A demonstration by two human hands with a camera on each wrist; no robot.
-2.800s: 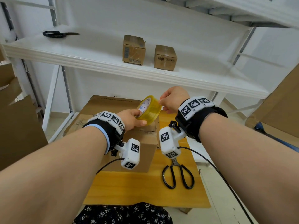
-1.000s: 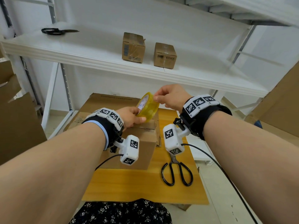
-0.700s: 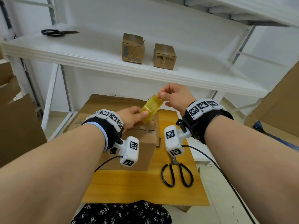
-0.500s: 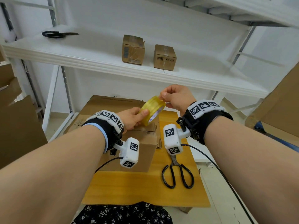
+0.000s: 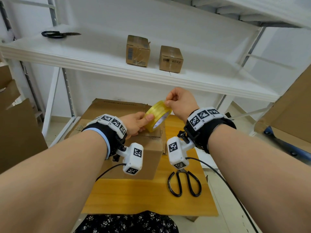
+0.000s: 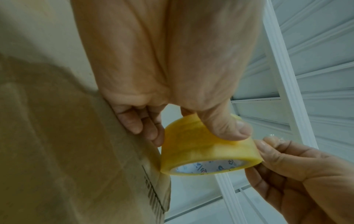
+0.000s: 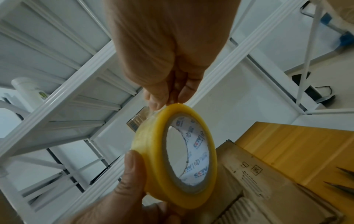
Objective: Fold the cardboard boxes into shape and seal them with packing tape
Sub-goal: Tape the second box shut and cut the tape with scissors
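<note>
Cardboard box [image 5: 134, 148], folded into shape, is stood on the tabletop [image 5: 143, 195] at the left, under the left hand [image 5: 134, 123]. Just above its top the packing tape roll [image 5: 158, 115] is held on edge in that hand's grip, thumb on the outer face, apparently steadied for peeling. At the roll's upper rim the right hand [image 5: 180, 102] is pinched narrow, seemingly on the tape's loose end. Scissors [image 5: 184, 184] are left within reach at the right, presumably for cutting.

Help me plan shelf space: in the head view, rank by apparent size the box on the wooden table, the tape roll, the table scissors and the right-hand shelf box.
1. Box on the wooden table, though wrist gear hides part
2. Table scissors
3. Tape roll and right-hand shelf box: look alike; the shelf box is farther off, so unranked.
</note>
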